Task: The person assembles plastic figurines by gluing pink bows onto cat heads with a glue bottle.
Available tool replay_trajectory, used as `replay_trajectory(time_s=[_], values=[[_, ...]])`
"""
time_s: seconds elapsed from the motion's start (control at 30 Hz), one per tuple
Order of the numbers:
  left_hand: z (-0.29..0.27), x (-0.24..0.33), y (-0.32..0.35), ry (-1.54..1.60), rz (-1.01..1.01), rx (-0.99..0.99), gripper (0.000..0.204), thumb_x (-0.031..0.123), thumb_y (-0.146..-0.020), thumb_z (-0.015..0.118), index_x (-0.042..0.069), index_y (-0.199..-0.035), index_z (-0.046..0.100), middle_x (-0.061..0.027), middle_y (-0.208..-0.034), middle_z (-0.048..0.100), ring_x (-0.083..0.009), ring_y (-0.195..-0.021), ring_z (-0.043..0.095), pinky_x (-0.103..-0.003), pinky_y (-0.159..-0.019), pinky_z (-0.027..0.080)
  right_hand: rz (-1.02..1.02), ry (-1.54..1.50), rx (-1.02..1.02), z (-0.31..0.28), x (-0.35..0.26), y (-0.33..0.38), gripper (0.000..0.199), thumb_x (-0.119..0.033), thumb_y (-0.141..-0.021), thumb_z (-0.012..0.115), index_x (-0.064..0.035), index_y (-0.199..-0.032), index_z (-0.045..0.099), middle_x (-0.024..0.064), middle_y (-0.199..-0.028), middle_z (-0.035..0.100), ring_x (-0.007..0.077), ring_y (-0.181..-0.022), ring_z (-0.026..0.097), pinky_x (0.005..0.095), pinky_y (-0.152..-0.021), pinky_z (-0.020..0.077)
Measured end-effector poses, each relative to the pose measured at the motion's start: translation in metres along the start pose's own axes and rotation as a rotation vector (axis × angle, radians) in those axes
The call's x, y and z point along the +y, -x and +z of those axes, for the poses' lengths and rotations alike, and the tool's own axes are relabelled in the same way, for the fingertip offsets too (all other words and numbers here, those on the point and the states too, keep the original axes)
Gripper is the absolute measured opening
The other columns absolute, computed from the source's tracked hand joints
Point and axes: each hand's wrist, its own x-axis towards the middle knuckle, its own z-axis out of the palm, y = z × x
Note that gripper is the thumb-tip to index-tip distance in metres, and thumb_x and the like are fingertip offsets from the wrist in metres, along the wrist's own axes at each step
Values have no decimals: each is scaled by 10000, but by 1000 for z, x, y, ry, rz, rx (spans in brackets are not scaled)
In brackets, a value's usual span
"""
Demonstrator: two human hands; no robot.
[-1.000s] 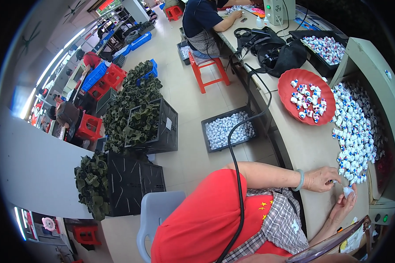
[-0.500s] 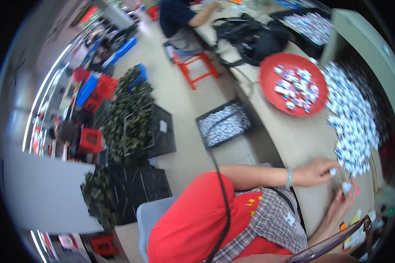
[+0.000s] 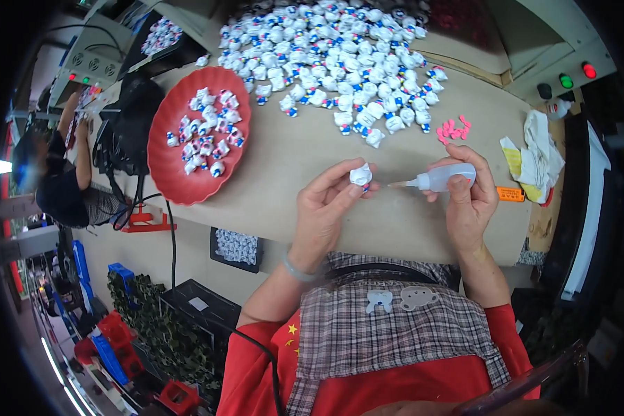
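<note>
Between the thumb and fingers of my left hand (image 3: 324, 204) is a small white figurine (image 3: 360, 175) with a bit of blue and red at its lower end. My right hand (image 3: 473, 208) grips a translucent squeeze bottle (image 3: 447, 178), lying sideways with its thin nozzle pointed left at the figurine. A small gap separates nozzle tip and figurine. Beyond my hands, a large heap of white and blue figurines (image 3: 347, 66) covers the far tabletop. Several small pink pieces (image 3: 453, 130) lie just past my right hand.
A red scalloped dish (image 3: 161, 149) with several figurines stands at left, beside a black bag (image 3: 133, 114). At right are crumpled white and yellow cloths (image 3: 534, 149) and an orange item (image 3: 510, 194). A person (image 3: 55, 166) sits far left. A black crate (image 3: 236, 249) sits below the table's edge.
My view has swung from the left side round to face the table. The figurine and bottle, still in my hands, now show plainly, with the nozzle turned toward the figurine.
</note>
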Motion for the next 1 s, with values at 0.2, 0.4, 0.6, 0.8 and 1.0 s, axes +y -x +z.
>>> replay_trajectory(time_s=[0.2,0.4,0.6,0.8,1.0], values=[[5,-3,2,-54,-11,28,353,-2,-865,598,-56,-1202,510,-217,-1153,587,-275,-1003,629,-354,-865,525,-139,197,-31,-4,8,5,378,-199,-925,582,52,-1192,491,165,-905,660,127,-663,607,226,-595,495],[2,-6,3,-35,-20,60,354,-37,-843,612,-59,-1180,507,-212,-1131,594,-289,-992,636,-361,-851,551,-219,290,-31,-4,13,6,407,-224,-911,603,58,-1188,508,166,-895,662,130,-649,621,216,-564,497],[0,-9,2,-68,-12,48,333,-47,-848,599,-56,-1166,499,-223,-1122,594,-307,-981,642,-359,-842,557,-243,371,-29,-3,15,6,438,-258,-891,625,61,-1172,520,167,-918,655,176,-725,669,226,-575,520],[2,-10,2,-60,-2,41,326,-51,-850,595,-54,-1161,497,-230,-1121,594,-318,-991,638,-363,-846,556,-225,375,-22,-4,14,7,441,-260,-880,635,61,-1161,526,171,-946,644,202,-770,681,246,-586,534],[3,-10,2,-67,4,45,330,-53,-847,598,-54,-1161,497,-232,-1117,594,-321,-990,637,-362,-844,557,-213,409,-37,-3,13,8,430,-256,-875,640,63,-1143,535,166,-956,641,226,-794,685,255,-604,539]])
